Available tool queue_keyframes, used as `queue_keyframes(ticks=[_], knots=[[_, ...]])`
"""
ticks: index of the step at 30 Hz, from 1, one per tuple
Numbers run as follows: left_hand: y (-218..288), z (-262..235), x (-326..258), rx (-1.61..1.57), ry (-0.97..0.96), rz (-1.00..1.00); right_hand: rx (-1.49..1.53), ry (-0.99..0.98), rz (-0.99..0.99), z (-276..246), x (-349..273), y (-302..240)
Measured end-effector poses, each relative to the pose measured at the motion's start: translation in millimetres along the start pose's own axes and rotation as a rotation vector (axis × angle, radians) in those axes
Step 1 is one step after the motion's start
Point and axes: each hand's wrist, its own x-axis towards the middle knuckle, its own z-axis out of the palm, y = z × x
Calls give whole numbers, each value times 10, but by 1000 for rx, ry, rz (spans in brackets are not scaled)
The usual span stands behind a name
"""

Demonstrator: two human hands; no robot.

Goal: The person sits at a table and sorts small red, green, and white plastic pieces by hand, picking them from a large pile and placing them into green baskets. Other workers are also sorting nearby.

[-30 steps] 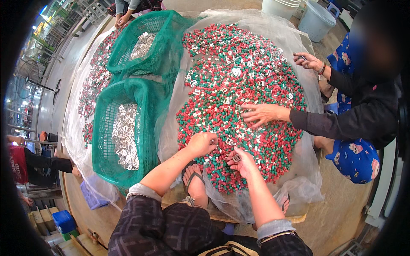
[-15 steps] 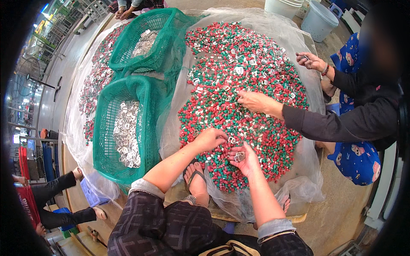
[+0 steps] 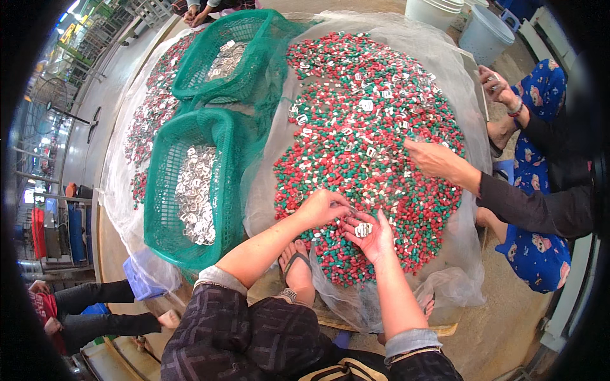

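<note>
My right hand (image 3: 376, 240) is turned palm up, with a few flat silver metal buckles (image 3: 363, 230) lying on its curled fingers. Right beside its fingertips, my left hand (image 3: 324, 208) is closed in a pinch; what it grips, if anything, is too small to make out. Both hands are above the near part of a wide heap of small red, green and white pieces (image 3: 305, 159). Slotted silver buckles (image 3: 366, 105) lie scattered through the heap. More buckles (image 3: 196, 197) fill part of the near green plastic basket (image 3: 152, 209), left of my hands.
A second green basket (image 3: 181, 79) with buckles stands beyond. White netting (image 3: 257, 190) lies under the heap. Across from my right side, a co-worker's hand (image 3: 438, 162) hovers over the heap, the other hand (image 3: 497, 87) raised. Pale buckets (image 3: 486, 32) stand at the back right.
My left hand has come right, up to the right hand's fingertips. More buckles show on my right hand. The co-worker's near hand has drawn back to the right. The view has shifted slightly.
</note>
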Motion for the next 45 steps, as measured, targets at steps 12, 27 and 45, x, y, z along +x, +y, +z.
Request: queue_keyframes(ticks=[12,27,45], knots=[[-575,-222,-663,634,203,-415,-204,71,41,-61,19,173],[-444,-64,-652,-123,30,-168,-338,81,76,85,21,400],[-656,65,-569,-307,24,-93,-520,77,-82,169,44,401]])
